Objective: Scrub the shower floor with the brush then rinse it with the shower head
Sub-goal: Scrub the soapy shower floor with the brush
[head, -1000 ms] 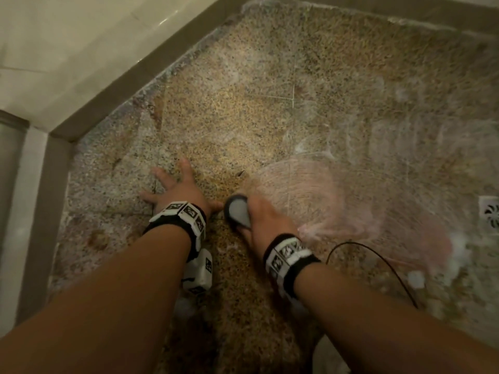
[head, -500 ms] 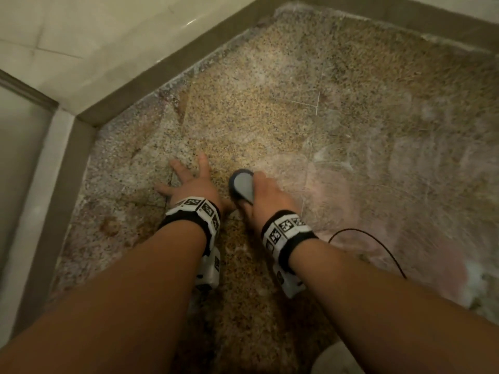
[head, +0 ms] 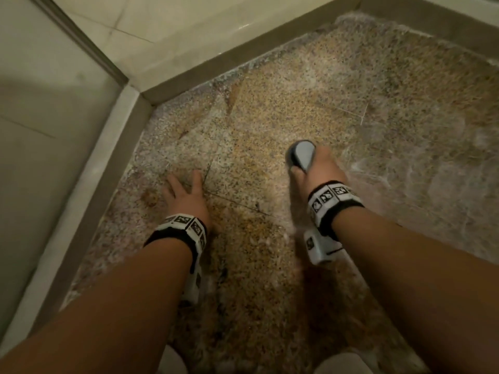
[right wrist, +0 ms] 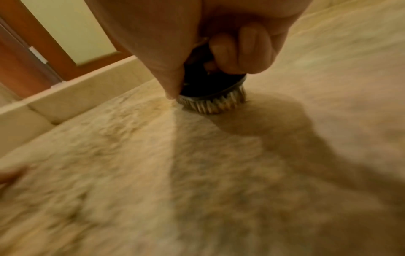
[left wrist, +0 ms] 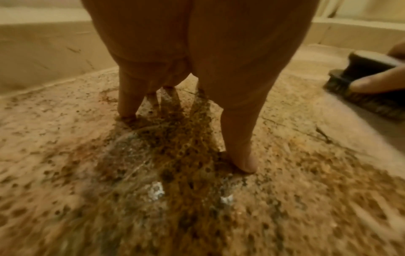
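Note:
A grey-backed scrub brush (head: 302,155) stands bristles-down on the speckled, soapy shower floor (head: 270,265). My right hand (head: 317,168) grips it from behind, fingers curled round its dark body (right wrist: 210,83), thumb along its left side. The brush (left wrist: 368,81) also shows at the right edge of the left wrist view. My left hand (head: 185,191) lies flat on the wet floor to the left of the brush, fingers spread and straight (left wrist: 238,131), holding nothing. No shower head is in view.
A raised grey kerb (head: 102,168) borders the floor on the left and another (head: 243,49) runs along the back, meeting at a corner. Pale tiles lie beyond them. Foam streaks (head: 432,168) cover the floor's right side. A wooden door frame (right wrist: 26,60) stands behind the kerb.
My right hand has pushed the brush forward and to the right, away from the left hand. The left hand stays pressed flat on the floor. The view has shifted left.

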Demonstrator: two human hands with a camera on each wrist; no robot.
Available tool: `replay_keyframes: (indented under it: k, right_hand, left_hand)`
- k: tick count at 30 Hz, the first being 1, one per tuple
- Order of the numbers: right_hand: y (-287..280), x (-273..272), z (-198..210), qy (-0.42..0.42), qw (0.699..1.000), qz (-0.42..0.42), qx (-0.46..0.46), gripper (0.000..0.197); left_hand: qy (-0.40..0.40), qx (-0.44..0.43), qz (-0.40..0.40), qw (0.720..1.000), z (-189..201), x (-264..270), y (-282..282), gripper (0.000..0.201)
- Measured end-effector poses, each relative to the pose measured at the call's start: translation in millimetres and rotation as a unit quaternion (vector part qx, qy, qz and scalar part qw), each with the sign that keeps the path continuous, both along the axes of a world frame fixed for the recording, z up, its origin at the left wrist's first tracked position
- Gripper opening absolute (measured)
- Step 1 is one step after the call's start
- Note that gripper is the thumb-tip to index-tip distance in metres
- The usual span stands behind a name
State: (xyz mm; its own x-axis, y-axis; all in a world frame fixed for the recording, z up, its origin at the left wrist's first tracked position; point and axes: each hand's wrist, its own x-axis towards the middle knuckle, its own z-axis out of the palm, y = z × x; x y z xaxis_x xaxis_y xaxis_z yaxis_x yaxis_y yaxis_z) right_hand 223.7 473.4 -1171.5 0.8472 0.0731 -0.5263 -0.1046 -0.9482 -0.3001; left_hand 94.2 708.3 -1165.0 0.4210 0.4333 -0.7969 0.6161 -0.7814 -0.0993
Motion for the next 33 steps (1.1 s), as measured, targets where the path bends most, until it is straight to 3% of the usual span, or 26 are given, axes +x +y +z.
replay_keyframes:
  k: [4, 6, 8, 10, 12, 14, 16, 18, 21, 23, 25, 28, 33]
  right_hand:
    - [47, -56, -1, 0.033, 0.977, 0.212, 0.015, 0.053]
    - [32, -83, 1, 0.055, 0.943, 0.329, 0.003, 0.048]
    - [3, -82, 6, 0.059, 0.923, 0.379, -0.019, 0.046]
    - [-16, -59, 12, 0.059, 0.932, 0.355, -0.041, 0.047]
    - [-13, -28, 14, 0.039, 0.964, 0.259, -0.039, 0.045]
    - [6, -7, 14, 0.005, 0.988, 0.153, -0.027, 0.044]
    - [34, -7, 12, -0.019, 0.994, 0.109, -0.001, 0.046]
    - [61, -29, 13, -0.013, 0.992, 0.122, 0.035, 0.044]
    - [68, -75, 11, 0.025, 0.954, 0.298, 0.022, 0.043]
    - [50, -81, 6, 0.041, 0.931, 0.364, 0.003, 0.044]
    - [32, -68, 5, 0.042, 0.94, 0.339, -0.005, 0.043]
    - [28, -33, 5, 0.001, 0.972, 0.232, -0.028, 0.043]
    - [85, -1, -1, -0.016, 0.997, 0.08, -0.002, 0.054]
  left_hand:
    - [-0.004, -0.001, 0.009, 1.0, 0, 0, 0, 0.144]
    - [-0.012, 0.007, 0.005, 1.0, -2, -1, 2, 0.141]
    - [-0.02, 0.01, 0.0, 1.0, -2, -2, 1, 0.14]
    - [-0.023, 0.001, -0.002, 1.0, -1, -3, 0, 0.142]
    - [-0.028, 0.001, -0.003, 1.0, -3, -4, 1, 0.142]
    - [-0.034, 0.008, -0.006, 0.999, -6, -6, 2, 0.14]
    - [-0.042, 0.018, -0.01, 0.999, -10, -7, 3, 0.137]
    - [-0.043, 0.019, -0.008, 0.999, -11, -8, 2, 0.141]
    - [-0.055, 0.02, 0.01, 0.998, -12, -9, 2, 0.157]
    - [-0.065, 0.022, 0.013, 0.998, -14, -12, 3, 0.162]
    - [-0.058, 0.031, -0.006, 0.998, -15, -16, 4, 0.162]
    - [-0.049, 0.036, -0.018, 0.998, -18, -17, 6, 0.161]
    - [-0.043, 0.026, -0.014, 0.999, -13, -15, 5, 0.16]
